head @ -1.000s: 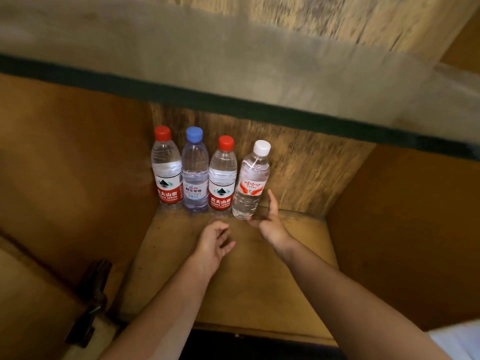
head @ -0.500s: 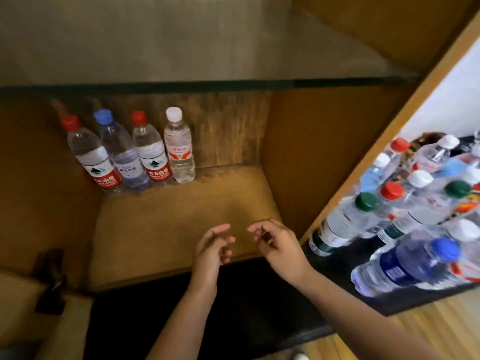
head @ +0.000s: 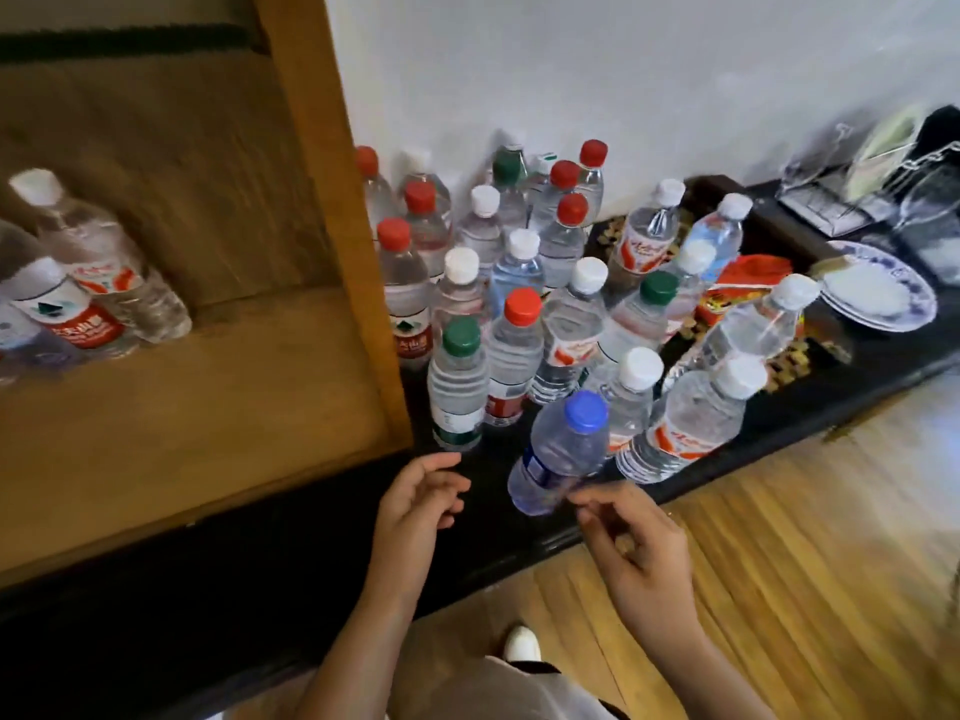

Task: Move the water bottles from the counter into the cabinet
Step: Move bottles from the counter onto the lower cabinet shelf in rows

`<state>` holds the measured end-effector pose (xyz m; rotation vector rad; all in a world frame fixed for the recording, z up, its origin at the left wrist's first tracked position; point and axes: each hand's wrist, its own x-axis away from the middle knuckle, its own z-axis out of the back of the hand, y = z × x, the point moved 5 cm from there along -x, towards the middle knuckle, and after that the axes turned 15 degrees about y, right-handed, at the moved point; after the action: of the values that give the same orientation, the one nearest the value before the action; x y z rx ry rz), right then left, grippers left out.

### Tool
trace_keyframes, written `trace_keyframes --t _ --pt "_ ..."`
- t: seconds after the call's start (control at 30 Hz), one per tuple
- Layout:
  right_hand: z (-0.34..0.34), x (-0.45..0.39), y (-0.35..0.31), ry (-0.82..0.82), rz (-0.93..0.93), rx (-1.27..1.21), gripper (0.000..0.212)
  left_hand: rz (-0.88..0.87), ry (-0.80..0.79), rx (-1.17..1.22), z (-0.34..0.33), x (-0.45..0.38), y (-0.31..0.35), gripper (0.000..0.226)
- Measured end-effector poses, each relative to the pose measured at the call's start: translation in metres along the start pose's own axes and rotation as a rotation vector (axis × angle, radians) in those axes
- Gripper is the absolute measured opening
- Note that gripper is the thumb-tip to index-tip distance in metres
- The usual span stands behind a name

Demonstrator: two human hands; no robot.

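Just right of the cabinet, the crowd of water bottles stands on the dark table, packed against the wall. Both hands hover at its front edge, likely choosing the nearest one: the blue-capped bottle leans between them. The left hand is loosely curled and holds nothing; the right hand, fingers bent, is just beside that bottle's base, its grip empty as far as I can tell. Bottles already moved stand at the back of the shelf. Half a second ago the hands were over the shelf; now they have swung right to the table.
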<state>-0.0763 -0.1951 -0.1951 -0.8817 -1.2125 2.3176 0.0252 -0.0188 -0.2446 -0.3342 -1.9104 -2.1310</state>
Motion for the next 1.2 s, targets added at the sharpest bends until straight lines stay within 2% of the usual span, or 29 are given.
trace_keyframes --t 0.17,0.23,0.3,0.37,0.5,0.6,0.7,0.9,1.03,1.2 --pt "0.054 -0.019 0.05 0.193 -0.06 0.053 0.042 -0.099 -0.069 0.004 -0.055 0.015 0.006 0.061" --pt "0.066 -0.026 0.065 0.272 -0.096 0.004 0.044 -0.157 -0.116 -0.038 -0.067 0.019 0.007 0.075" --pt "0.074 -0.035 0.078 0.338 -0.162 -0.044 0.055 -0.171 -0.151 -0.039 -0.078 0.022 0.009 0.082" --pt "0.073 -0.048 0.09 0.315 -0.201 -0.048 0.072 -0.154 -0.178 -0.007 -0.089 0.023 0.01 0.085" --pt "0.055 -0.076 0.102 0.063 -0.223 -0.14 0.1 -0.173 -0.154 0.037 -0.104 0.025 0.013 0.088" --pt "0.048 -0.089 0.111 -0.023 -0.202 -0.213 0.101 -0.205 -0.088 0.057 -0.107 0.026 0.014 0.085" --pt "0.045 -0.093 0.121 -0.048 -0.231 -0.178 0.1 -0.237 -0.039 0.055 -0.108 0.026 0.014 0.085" --pt "0.044 -0.09 0.122 0.002 -0.267 -0.188 0.092 -0.3 0.059 0.016 -0.111 0.026 0.016 0.078" --pt "0.047 -0.08 0.114 0.051 -0.314 -0.209 0.088 -0.301 0.054 0.009 -0.106 0.024 0.017 0.076" --pt "0.052 -0.056 0.088 0.035 -0.319 -0.206 0.082 -0.299 0.072 -0.012 -0.062 0.031 0.009 0.072"
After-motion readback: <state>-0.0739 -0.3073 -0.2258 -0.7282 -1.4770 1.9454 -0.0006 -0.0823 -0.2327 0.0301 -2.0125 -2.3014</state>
